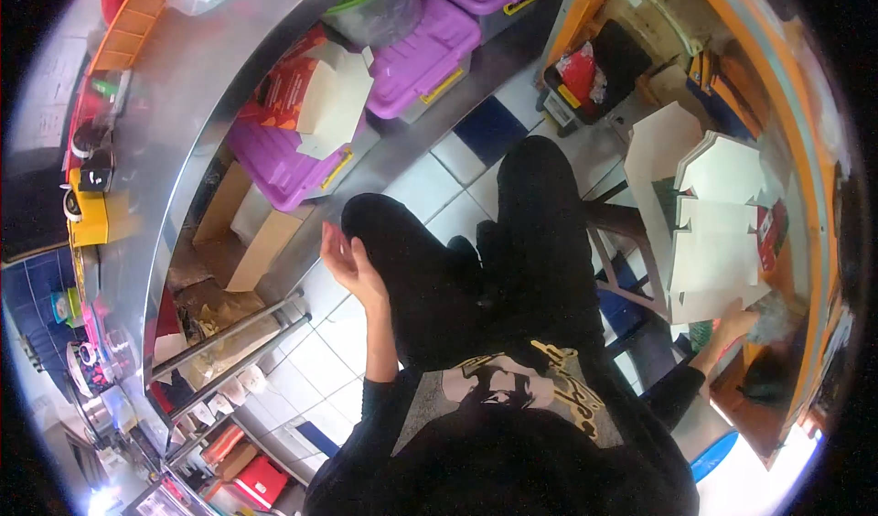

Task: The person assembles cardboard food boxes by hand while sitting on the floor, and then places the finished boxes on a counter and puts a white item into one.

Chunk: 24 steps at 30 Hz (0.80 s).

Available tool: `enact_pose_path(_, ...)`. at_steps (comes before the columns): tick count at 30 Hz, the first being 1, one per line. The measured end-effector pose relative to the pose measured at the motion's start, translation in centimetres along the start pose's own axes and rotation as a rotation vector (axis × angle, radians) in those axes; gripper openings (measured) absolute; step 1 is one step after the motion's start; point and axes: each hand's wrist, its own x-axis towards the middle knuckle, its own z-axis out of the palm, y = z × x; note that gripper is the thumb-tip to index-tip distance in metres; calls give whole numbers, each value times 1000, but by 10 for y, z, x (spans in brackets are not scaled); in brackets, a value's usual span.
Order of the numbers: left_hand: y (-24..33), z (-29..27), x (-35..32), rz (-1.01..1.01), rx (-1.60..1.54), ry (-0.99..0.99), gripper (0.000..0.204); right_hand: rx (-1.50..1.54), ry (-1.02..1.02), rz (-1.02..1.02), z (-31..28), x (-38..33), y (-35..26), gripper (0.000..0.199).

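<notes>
Flat cardboard blanks (718,232) are stacked at the person's right, on a stool whose dark frame is seen beneath. They are pale cream, die-cut, with notched and angled edges; a red printed patch is seen at the right edge. The stack is fanned unevenly, upper sheets shifted off the lower ones. The stack's lower edge is touched by the right hand (736,326). The left hand (347,264) is held empty, palm open, raised.

A red and cream folded carton (315,91) lies open on the purple lidded bins (402,59) under the steel counter (183,104). A plain brown cardboard box (242,232) stands on the lower shelf beside them. At the right, a stack of flat cream carton blanks (713,232) rests on a stool, the right hand (736,324) at its lower edge.
</notes>
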Motion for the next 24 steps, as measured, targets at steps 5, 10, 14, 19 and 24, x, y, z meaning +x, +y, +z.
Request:
enact_pose_path(5,59,42,-15,-143,-277,-349,34,867,73,-62,-99,4,-89,37)
enact_pose_path(10,151,72,-28,-215,-567,-777,48,998,227,-273,-225,-64,-198,45)
enact_pose_path(14,188,64,-27,-495,-941,-1165,66,1223,-556,-1087,-260,-121,-266,14)
enact_pose_path(19,184,18,-16,-841,-1335,-851,73,1065,-553,-1889,-234,-188,-333,32)
enact_pose_path(24,168,1,-15,-794,-641,-661,31,1108,-537,-1890,-224,-230,-347,37)
